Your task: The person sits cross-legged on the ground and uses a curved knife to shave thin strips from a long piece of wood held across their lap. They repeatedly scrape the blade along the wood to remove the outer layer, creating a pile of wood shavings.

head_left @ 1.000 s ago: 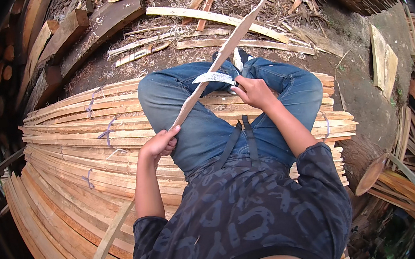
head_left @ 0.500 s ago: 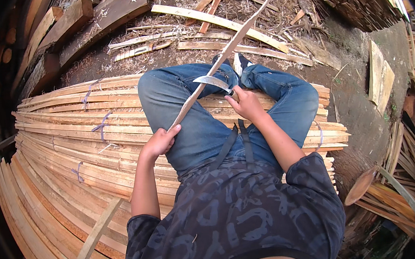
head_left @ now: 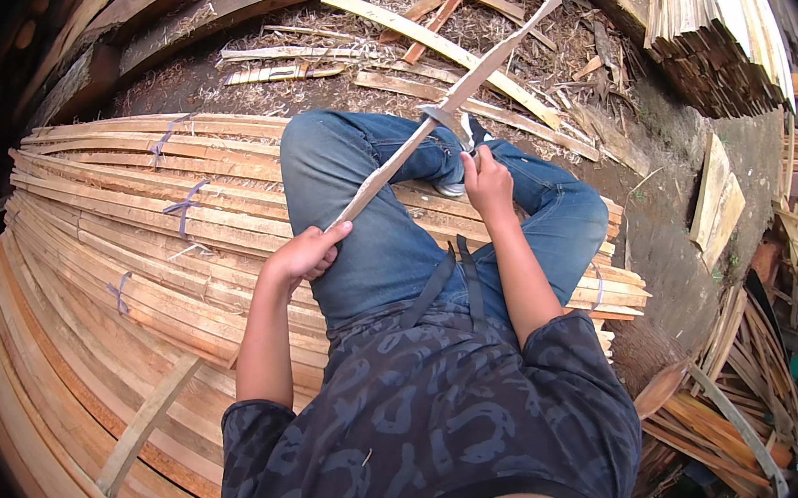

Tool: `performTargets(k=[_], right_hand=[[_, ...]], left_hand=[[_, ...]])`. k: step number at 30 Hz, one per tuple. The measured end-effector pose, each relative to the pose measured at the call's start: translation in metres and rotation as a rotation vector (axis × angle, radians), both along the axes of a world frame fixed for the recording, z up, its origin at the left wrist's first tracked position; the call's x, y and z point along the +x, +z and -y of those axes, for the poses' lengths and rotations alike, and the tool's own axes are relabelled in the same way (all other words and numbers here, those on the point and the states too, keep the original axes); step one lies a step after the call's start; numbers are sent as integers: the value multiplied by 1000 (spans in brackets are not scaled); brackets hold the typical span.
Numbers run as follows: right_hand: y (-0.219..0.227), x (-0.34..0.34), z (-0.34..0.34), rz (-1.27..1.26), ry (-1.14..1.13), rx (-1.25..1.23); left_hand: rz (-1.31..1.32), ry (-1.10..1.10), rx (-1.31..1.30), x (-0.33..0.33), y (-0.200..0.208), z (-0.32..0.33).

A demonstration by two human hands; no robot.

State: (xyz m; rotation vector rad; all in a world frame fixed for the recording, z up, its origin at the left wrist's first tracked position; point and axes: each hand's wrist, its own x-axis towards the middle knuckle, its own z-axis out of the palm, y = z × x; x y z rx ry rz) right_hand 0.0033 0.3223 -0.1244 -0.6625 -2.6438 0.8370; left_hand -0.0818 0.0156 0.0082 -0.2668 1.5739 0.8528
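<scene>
My left hand point(head_left: 306, 255) is closed on the near end of a long, thin wooden strip point(head_left: 389, 166). The strip slants up and away to the right, over my bent knee, its far end above the ground. In my right hand point(head_left: 489, 186) is a knife with a curved blade point(head_left: 446, 125), held by its handle. The blade lies across the strip beyond its middle, and appears to touch it. Both hands are over my lap, in front of my crossed legs in blue jeans point(head_left: 335, 188).
Bundles of wooden strips point(head_left: 127, 217), tied with purple string, lie under and left of me. Loose strips point(head_left: 436, 34) and shavings cover the ground ahead. A stack of thin boards point(head_left: 715, 36) stands far right; scrap wood point(head_left: 714, 430) and a curved metal blade point(head_left: 737, 418) lie near right.
The knife has moved away from me along the strip, from its middle toward the far end. My right hand has gone forward and right with it. The left hand keeps its hold.
</scene>
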Motion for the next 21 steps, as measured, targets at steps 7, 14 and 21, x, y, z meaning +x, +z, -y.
performTargets(k=[7, 14, 21], right_hand=[[22, 6, -6, 54, 198, -30], [11, 0, -36, 73, 41, 179], [25, 15, 16, 39, 330, -31]], left_hand=[[30, -29, 9, -2, -8, 6], [-25, -51, -35, 1, -7, 4], [63, -60, -5, -9, 2, 0]])
